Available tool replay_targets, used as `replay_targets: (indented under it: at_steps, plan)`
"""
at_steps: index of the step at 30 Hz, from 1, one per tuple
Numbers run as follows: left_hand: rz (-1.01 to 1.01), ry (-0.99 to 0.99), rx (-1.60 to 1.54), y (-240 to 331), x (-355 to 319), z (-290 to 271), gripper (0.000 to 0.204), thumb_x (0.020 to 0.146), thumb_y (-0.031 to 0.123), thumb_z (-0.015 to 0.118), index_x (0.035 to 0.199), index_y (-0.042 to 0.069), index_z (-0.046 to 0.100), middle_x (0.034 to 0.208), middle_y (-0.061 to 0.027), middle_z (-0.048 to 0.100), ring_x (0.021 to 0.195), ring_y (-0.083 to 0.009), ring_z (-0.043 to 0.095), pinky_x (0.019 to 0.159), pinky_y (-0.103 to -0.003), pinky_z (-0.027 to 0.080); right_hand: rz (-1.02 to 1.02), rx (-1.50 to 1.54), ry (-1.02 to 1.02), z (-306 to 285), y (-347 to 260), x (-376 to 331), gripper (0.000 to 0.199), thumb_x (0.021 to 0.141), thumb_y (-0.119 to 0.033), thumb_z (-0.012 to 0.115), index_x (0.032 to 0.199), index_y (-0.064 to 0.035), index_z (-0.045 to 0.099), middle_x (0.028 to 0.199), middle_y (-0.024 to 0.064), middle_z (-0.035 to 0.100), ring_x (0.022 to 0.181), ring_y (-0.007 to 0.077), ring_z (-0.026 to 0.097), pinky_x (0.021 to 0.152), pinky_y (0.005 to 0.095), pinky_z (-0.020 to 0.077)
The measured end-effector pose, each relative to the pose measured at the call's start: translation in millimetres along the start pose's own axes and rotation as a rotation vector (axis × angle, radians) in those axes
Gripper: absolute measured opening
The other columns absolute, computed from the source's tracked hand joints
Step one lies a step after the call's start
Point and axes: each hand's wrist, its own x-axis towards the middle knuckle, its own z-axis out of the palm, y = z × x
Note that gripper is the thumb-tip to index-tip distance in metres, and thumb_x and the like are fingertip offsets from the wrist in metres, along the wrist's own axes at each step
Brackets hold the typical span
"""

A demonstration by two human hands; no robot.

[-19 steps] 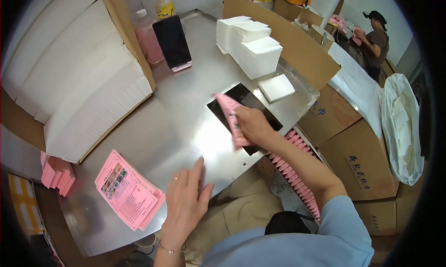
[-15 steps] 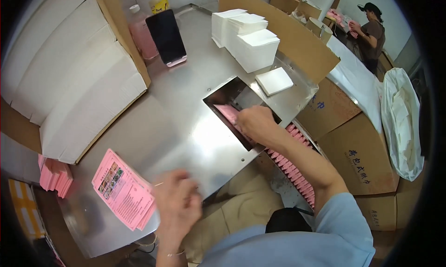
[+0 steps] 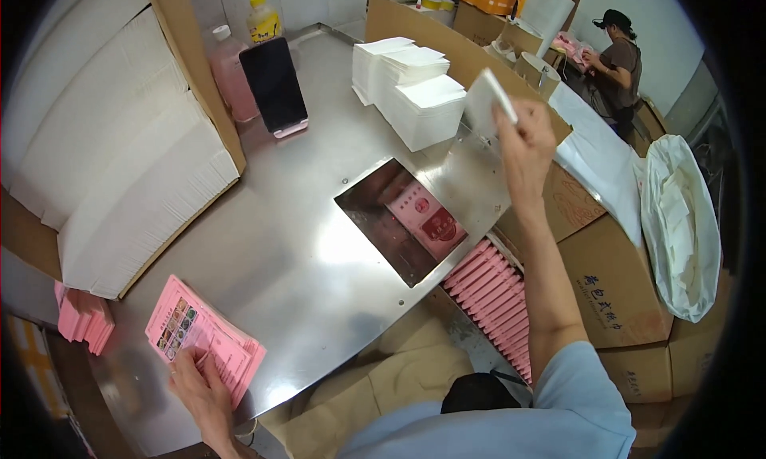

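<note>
Right hand (image 3: 523,144), upper right of centre: raised clear of the table, fingers pinched shut on a small white folded piece (image 3: 485,101). The piece is held by its right-hand edge, so most of it sticks out up and to the left of the fingers. Its long axis runs diagonally, lower left to upper right, and its broad face is turned toward the camera. Held this high, it probably came off the white stacks (image 3: 415,92) just left of it.

Left hand (image 3: 203,391), lower left: fingers spread loosely, tips resting on the near corner of a stack of pink printed leaflets (image 3: 199,339). I cannot tell whether one sheet is pinched or only touched. The stack lies flat on the steel table (image 3: 279,251) at its lower-left edge, within easy reach, long axis tilted upper left to lower right.

Centre of frame: a rectangular recess (image 3: 399,219) in the table, with a pink carton (image 3: 427,219) lying flat in it, long axis upper left to lower right.

Below right of the recess: a row of pink cartons (image 3: 495,299) standing on edge.

Upper left: a dark phone on a stand (image 3: 275,84), two bottles, and white flat blanks in a cardboard box (image 3: 120,156).

Far upper right: another person at work, well apart.
</note>
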Motion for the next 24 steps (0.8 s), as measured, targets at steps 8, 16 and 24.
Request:
replay_targets:
  at_steps: [8, 16, 24]
  plan:
    - [-0.035, -0.076, -0.036, -6, 3, 3, 0.012, 0.092, 0.012, 0.066, 0.093, 0.005, 0.055, 0.089, -0.0132, 0.059, 0.089, -0.0311, 0.055, 0.091, -0.044, 0.035, -0.724, -0.602, -0.251, 71, 31, 34, 0.017, 0.074, -0.013, 0.071, 0.089, -0.0128, 0.079, 0.088, 0.0068, 0.062, 0.094, 0.0265, 0.056, 0.077, 0.0416, 0.043]
    - [-0.043, -0.072, -0.101, -9, 14, 4, 0.015, 0.091, 0.015, 0.068, 0.094, 0.007, 0.056, 0.088, -0.0124, 0.058, 0.086, -0.0317, 0.054, 0.093, -0.047, 0.035, -0.549, -0.677, -0.446, 82, 26, 31, 0.021, 0.083, -0.021, 0.067, 0.091, -0.005, 0.077, 0.087, 0.0152, 0.063, 0.088, 0.0335, 0.061, 0.076, 0.0473, 0.0519]
    - [0.503, -0.038, -0.243, 109, 23, 53, 0.013, 0.086, 0.01, 0.07, 0.094, 0.007, 0.061, 0.087, -0.0123, 0.06, 0.084, -0.0317, 0.057, 0.077, -0.043, 0.041, -0.448, -0.653, -0.495, 77, 37, 30, 0.025, 0.087, -0.023, 0.064, 0.088, -0.0015, 0.076, 0.097, 0.0176, 0.063, 0.096, 0.0355, 0.059, 0.075, 0.05, 0.0523]
